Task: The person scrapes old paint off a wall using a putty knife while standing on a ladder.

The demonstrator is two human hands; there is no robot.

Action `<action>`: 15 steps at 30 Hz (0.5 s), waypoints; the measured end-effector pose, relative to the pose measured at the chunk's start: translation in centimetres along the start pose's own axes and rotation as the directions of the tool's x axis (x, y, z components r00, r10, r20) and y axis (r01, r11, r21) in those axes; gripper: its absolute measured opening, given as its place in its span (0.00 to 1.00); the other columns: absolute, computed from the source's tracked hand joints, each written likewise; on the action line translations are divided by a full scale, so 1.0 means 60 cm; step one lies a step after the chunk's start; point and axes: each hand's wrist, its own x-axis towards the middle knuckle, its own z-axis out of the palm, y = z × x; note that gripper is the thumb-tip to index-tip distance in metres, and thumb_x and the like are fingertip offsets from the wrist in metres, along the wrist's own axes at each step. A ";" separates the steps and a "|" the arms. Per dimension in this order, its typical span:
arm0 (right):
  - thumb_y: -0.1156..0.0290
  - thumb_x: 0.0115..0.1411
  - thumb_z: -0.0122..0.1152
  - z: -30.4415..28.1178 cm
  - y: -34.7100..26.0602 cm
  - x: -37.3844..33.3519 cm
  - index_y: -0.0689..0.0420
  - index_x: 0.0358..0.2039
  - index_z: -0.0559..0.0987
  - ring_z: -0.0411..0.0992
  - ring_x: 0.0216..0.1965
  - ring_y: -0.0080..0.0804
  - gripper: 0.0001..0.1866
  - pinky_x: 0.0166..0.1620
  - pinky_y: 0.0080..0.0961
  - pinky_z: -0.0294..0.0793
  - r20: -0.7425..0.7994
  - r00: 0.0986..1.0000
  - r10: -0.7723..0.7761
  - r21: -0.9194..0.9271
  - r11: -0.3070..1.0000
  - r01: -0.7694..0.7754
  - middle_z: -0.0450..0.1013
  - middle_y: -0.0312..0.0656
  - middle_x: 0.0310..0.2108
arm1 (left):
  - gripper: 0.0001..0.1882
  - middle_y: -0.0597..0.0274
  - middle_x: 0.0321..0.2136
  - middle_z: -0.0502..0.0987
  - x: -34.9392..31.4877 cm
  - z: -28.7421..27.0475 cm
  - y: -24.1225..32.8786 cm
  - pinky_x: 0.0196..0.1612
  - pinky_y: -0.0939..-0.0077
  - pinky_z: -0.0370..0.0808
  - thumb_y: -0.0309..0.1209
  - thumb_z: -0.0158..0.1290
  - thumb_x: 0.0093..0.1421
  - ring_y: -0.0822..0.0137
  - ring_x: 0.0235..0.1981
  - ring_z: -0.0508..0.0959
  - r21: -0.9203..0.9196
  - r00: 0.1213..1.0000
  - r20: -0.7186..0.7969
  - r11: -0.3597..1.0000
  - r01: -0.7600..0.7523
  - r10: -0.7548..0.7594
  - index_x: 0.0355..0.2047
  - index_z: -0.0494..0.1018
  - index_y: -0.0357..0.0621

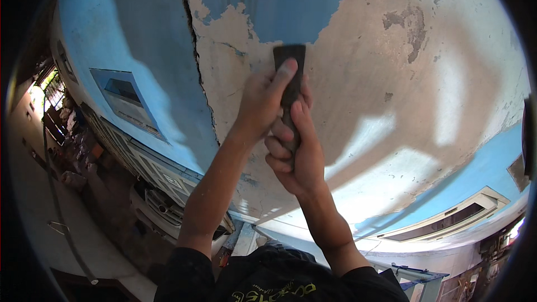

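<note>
Wide-bladed scraper at near edge of blue paint patch; gripped, far end by left hand, near end by right hand. Apparently stripped: broad pale plaster, near and right. Apparently remaining: blue paint patch, far.

A dark, flat-bladed scraper is held up by both hands before a wall, its edge seen at the lower border of a patch of blue paint. The handle is wrapped by the right hand; the blade is pressed by the thumb of the left hand, which is slightly blurred. Pale plaster is exposed around the tool, crossed by shadow and sunlight. To the left, the wall is split by a dark crack, beyond which a window is set.
</note>
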 end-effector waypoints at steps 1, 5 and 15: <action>0.53 0.70 0.40 -0.007 0.004 -0.011 0.34 0.61 0.57 0.48 0.16 0.13 0.20 0.15 0.11 0.44 -0.032 0.999 0.002 -0.005 1.000 -0.002 0.56 0.27 0.23 | 0.22 0.61 0.22 0.76 -0.003 0.002 -0.004 0.28 0.77 0.74 0.47 0.50 0.64 0.70 0.23 0.77 0.003 1.000 -0.005 1.000 -0.008 0.008 0.27 0.73 0.38; 0.52 0.70 0.40 -0.008 0.000 0.000 0.32 0.60 0.56 0.48 0.16 0.13 0.20 0.16 0.11 0.45 -0.019 1.000 0.018 -0.021 1.000 -0.019 0.56 0.27 0.23 | 0.21 0.61 0.21 0.76 0.006 0.005 0.005 0.26 0.78 0.73 0.47 0.51 0.63 0.70 0.21 0.76 -0.048 1.000 0.002 0.999 -0.005 0.005 0.27 0.73 0.38; 0.50 0.69 0.39 -0.002 0.007 0.005 0.33 0.60 0.57 0.48 0.16 0.13 0.20 0.16 0.12 0.46 -0.132 0.991 -0.004 -0.149 0.989 -0.016 0.54 0.26 0.23 | 0.24 0.62 0.18 0.75 0.012 0.001 0.008 0.25 0.78 0.73 0.50 0.51 0.62 0.71 0.20 0.76 0.009 0.999 -0.033 1.000 0.008 -0.007 0.27 0.73 0.38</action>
